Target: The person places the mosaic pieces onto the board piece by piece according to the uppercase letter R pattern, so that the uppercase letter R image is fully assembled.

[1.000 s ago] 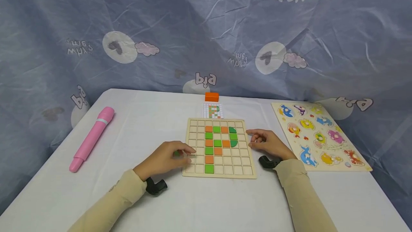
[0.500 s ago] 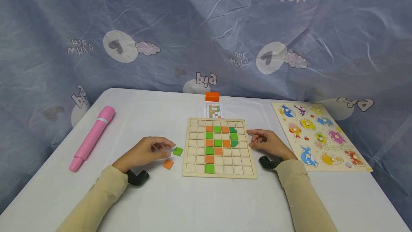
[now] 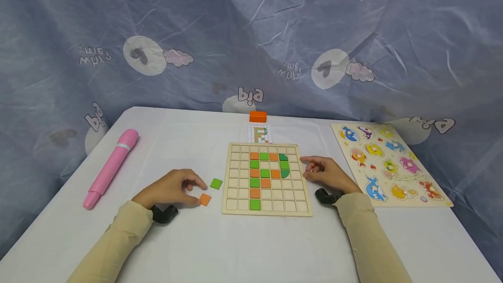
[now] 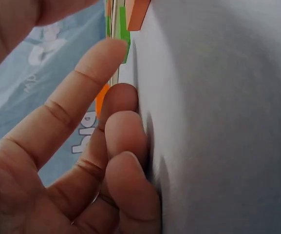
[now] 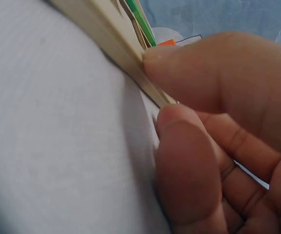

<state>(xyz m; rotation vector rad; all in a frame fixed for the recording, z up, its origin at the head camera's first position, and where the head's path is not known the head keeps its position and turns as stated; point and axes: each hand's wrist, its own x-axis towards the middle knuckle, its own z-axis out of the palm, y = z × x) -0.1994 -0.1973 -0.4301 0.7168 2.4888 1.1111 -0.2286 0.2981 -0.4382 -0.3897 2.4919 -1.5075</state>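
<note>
My left hand [image 3: 169, 188] is low over the table, left of the wooden grid board [image 3: 292, 206], thumb and index finger apart. Its thumb tip reaches the edge of a loose orange square tile [image 3: 204, 199], while the index fingertip points towards a loose green square tile [image 3: 216, 183]. In the left wrist view the other fingers [image 4: 125, 139] bend close to the tabletop. Orange and green tiles on the board form a letter P. At the board's right edge rests my right hand [image 3: 330, 174], a fingertip and the thumb [image 5: 186, 170] against the wooden side.
Behind the board lie a small pattern card [image 3: 259, 134] showing a P and an orange block [image 3: 258, 117]. A pink microphone-shaped object [image 3: 111, 169] lies at the left. To the right is a sea-animal peg puzzle [image 3: 393, 165]. A printed curtain [image 3: 220, 25] hangs behind the table.
My left hand has drawn back left from the board's left edge, uncovering the loose green and orange tiles. Its thumb has then come down to the orange one. My right hand stays in place.
</note>
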